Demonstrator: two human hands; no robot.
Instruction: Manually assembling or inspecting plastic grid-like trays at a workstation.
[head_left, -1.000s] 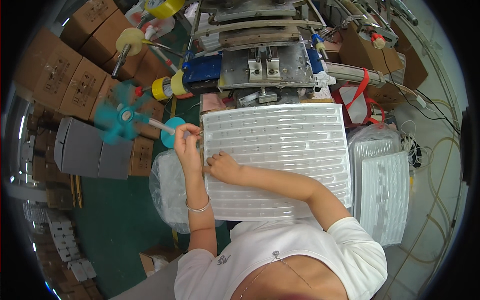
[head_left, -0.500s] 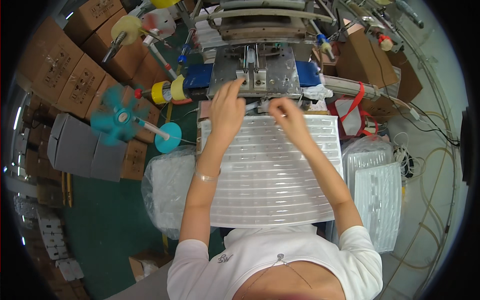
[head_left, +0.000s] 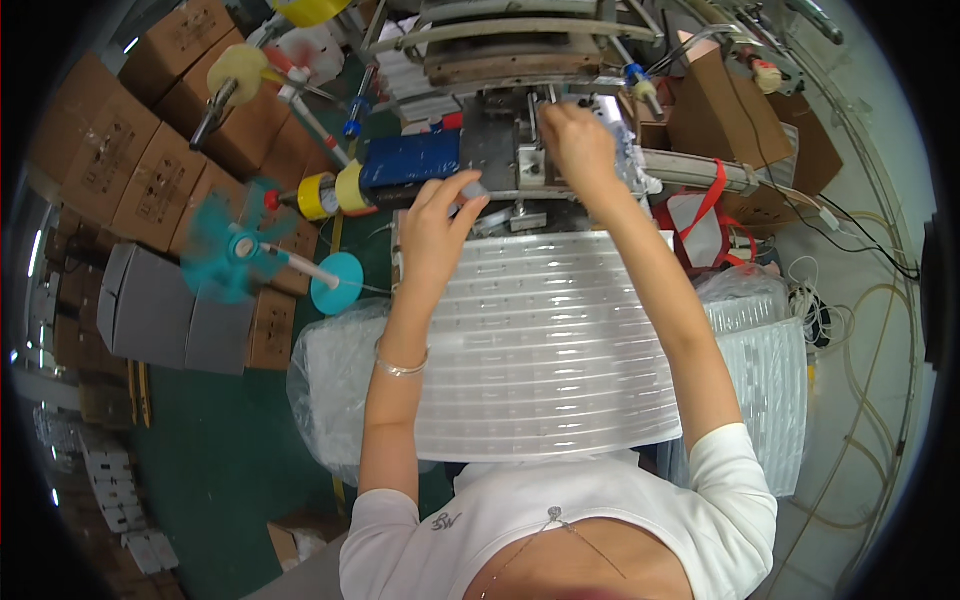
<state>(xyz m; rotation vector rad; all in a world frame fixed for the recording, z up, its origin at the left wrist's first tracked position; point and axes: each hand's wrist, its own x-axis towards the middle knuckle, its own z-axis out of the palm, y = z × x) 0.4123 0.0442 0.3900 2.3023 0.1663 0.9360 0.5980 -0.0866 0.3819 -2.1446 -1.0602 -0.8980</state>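
My left hand [head_left: 432, 235] is raised over the far left corner of a white ribbed plastic tray [head_left: 540, 340]. Its thumb and fingers pinch a small translucent grey piece [head_left: 470, 190], too small to name more closely. My right hand [head_left: 582, 150] reaches farther forward, its fingers bent together at the metal fixture [head_left: 532, 165] on the machine's steel plate [head_left: 490, 150]. Whatever those fingertips grip is hidden. Left of the plate lies a blue slab [head_left: 412, 158], just beyond my left hand.
A turquoise fan [head_left: 240, 250] spins at the left, before stacked cartons [head_left: 100, 160]. Plastic-wrapped trays [head_left: 340, 385] flank the work tray, with more trays [head_left: 755, 400] at the right. Metal machine bars [head_left: 510, 35] cross the far side. Red straps [head_left: 715, 220] hang at the right.
The steel plate with its fixture has shifted right, and more of the left blue slab shows. My right hand has moved forward to the fixture. My left hand has drawn back toward me.
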